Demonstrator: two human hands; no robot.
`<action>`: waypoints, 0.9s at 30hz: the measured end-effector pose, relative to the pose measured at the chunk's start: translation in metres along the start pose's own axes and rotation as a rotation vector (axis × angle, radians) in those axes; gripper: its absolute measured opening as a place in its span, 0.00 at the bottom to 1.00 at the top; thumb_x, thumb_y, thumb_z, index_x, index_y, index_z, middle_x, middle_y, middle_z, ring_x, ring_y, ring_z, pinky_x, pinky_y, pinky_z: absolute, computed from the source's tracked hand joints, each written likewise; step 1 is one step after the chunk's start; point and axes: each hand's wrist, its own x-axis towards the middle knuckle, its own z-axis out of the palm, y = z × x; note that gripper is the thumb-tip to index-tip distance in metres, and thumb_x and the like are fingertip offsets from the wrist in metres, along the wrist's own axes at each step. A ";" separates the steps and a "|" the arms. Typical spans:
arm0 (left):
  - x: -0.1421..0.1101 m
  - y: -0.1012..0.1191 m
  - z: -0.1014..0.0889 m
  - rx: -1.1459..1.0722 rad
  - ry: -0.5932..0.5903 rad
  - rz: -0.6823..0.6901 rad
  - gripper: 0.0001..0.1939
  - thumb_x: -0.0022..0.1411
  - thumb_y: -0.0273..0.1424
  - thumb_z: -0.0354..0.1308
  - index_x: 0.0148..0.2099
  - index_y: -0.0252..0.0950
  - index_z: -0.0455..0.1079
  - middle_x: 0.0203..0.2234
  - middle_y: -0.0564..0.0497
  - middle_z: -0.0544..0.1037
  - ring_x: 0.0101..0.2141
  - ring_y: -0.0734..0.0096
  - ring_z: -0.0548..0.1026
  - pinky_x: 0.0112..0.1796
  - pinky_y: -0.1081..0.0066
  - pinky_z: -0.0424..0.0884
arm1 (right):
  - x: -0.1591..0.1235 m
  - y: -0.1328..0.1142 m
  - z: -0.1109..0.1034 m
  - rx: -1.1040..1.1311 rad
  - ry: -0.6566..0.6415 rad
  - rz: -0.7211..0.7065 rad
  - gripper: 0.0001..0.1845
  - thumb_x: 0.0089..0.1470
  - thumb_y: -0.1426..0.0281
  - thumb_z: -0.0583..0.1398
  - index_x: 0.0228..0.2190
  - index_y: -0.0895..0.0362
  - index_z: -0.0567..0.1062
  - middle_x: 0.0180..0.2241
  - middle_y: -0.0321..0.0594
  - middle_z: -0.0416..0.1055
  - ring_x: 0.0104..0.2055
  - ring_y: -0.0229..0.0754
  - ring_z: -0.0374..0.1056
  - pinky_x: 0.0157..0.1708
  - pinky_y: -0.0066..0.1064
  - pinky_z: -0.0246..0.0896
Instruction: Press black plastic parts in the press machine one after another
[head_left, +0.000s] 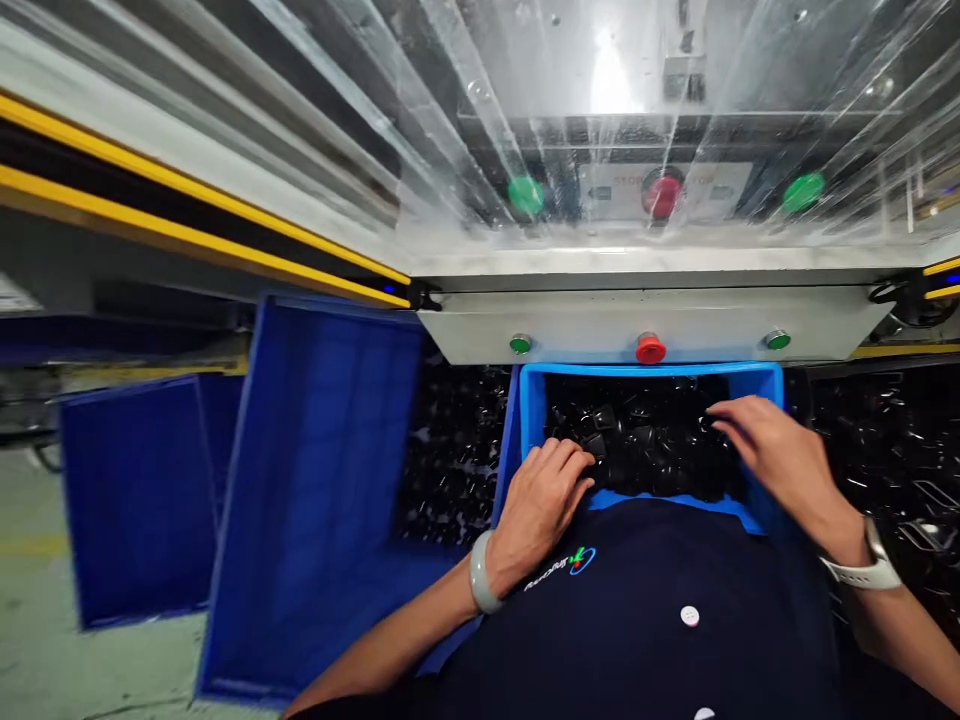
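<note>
A bright blue bin (651, 370) right in front of my body holds many small glossy black parts (645, 445). Over its left side, my left hand (547, 495) is closed, with the fingers bent together and the tips among the parts. A squarish black piece lies close to those fingertips, but whether they grip it is hidden. My right hand (784, 460) reaches in over the right side with thumb and forefinger drawn together in a pinch. Anything between them is too small and dark to name.
A machine panel (585, 325) behind the bin carries a red button (650, 348) and two green buttons (520, 344). Clear sheeting (615, 130) rises above. To the left stands a large dark blue crate (322, 450); black parts (457, 450) lie beside it and more (885, 460) at right.
</note>
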 end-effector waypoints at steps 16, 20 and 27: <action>-0.003 0.009 0.030 0.342 -0.062 -0.071 0.10 0.68 0.17 0.51 0.40 0.33 0.71 0.38 0.41 0.77 0.39 0.57 0.73 0.39 0.59 0.70 | 0.005 -0.009 0.055 0.198 -0.151 -0.110 0.18 0.72 0.66 0.49 0.54 0.52 0.75 0.45 0.45 0.78 0.47 0.48 0.75 0.45 0.40 0.72; 0.007 0.008 0.006 -0.262 -0.029 -0.111 0.04 0.68 0.24 0.59 0.43 0.36 0.67 0.49 0.41 0.75 0.40 0.62 0.75 0.40 0.62 0.74 | 0.007 -0.015 0.038 0.402 -0.077 0.042 0.20 0.72 0.60 0.51 0.59 0.53 0.71 0.44 0.46 0.77 0.45 0.47 0.76 0.44 0.40 0.73; 0.055 0.009 0.001 -1.521 0.121 -0.263 0.28 0.57 0.36 0.73 0.54 0.41 0.61 0.52 0.44 0.76 0.48 0.65 0.78 0.49 0.62 0.78 | 0.017 -0.045 -0.005 0.824 0.050 0.352 0.17 0.63 0.52 0.63 0.39 0.53 0.75 0.35 0.39 0.76 0.33 0.39 0.73 0.33 0.30 0.71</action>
